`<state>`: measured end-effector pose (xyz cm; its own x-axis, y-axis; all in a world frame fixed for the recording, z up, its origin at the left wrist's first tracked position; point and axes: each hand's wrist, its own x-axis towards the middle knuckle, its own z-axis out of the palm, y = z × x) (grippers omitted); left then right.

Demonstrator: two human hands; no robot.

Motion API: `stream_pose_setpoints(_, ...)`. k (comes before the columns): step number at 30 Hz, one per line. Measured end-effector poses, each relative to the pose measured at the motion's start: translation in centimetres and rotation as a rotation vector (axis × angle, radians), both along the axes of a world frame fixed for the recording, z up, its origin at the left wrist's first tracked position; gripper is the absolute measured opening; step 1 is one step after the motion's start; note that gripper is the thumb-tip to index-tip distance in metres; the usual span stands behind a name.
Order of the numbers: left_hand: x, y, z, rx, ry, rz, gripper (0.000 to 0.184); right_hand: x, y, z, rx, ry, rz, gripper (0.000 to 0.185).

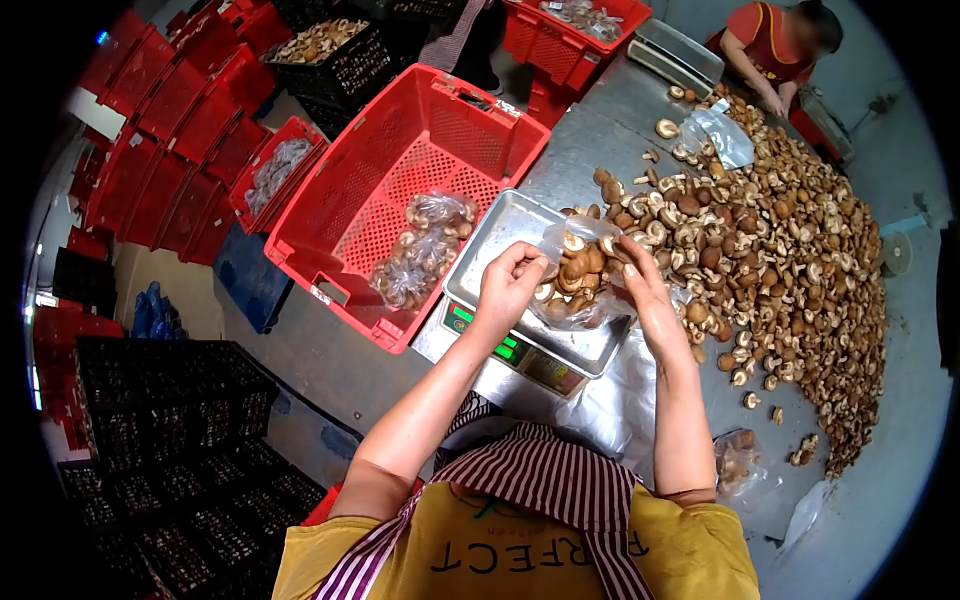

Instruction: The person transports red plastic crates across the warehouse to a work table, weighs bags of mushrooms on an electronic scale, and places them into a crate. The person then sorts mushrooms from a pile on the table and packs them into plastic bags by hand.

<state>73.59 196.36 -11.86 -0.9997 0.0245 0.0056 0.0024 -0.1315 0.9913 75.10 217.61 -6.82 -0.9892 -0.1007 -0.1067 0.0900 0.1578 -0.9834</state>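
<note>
A clear plastic bag of mushrooms (578,278) rests in the metal pan (508,222) of a weighing scale (535,362) with a lit green display. At the bag's left edge, my left hand (511,287) is closed, pinching the plastic near its mouth. My right hand (648,298) grips the bag's opposite side, with its fingers along the rim and the thumb partly hidden. Brown mushrooms show through the bag's opening. Right of the scale, a large heap of loose mushrooms (770,260) spreads over the metal table (575,150).
Left of the scale stands a red crate (350,190) with several filled bags (425,250) inside. Another filled bag (738,462) lies at the table's near right. Across the heap, a person (775,50) bends over the table. Black crates (170,400) are stacked at lower left.
</note>
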Motion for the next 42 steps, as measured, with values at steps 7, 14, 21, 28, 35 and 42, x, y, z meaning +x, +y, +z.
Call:
stream_pose_setpoints(7,-0.3,-0.8,-1.3,-0.086,0.029,-0.022,0.012,1.2,3.6,-0.2,0.312,0.146,-0.288,0.043)
stream_pose_setpoints(14,-2.2,-2.3,-0.5,-0.249,-0.006,-0.142,0.019,2.7,5.6,-3.2,0.317,0.047,-0.376,0.057)
stream_pose_setpoints(21,-4.5,-2.7,-0.9,-0.285,0.044,-0.2,0.025,1.8,6.1,-4.8,0.516,-0.141,-0.247,0.066)
stream_pose_setpoints(28,-4.5,-2.9,1.0,-0.525,-0.009,-0.251,0.032,0.7,2.9,-3.8,0.496,-0.115,-0.292,0.045)
stream_pose_setpoints(35,-4.4,-2.7,0.7,-0.907,0.103,-0.235,0.038,-0.8,3.6,-4.2,0.259,0.029,-0.282,0.025)
stream_pose_setpoints(42,-3.6,-1.4,5.1,-0.192,0.272,0.028,0.018,2.2,3.1,2.4,-0.387,0.179,-0.373,0.022)
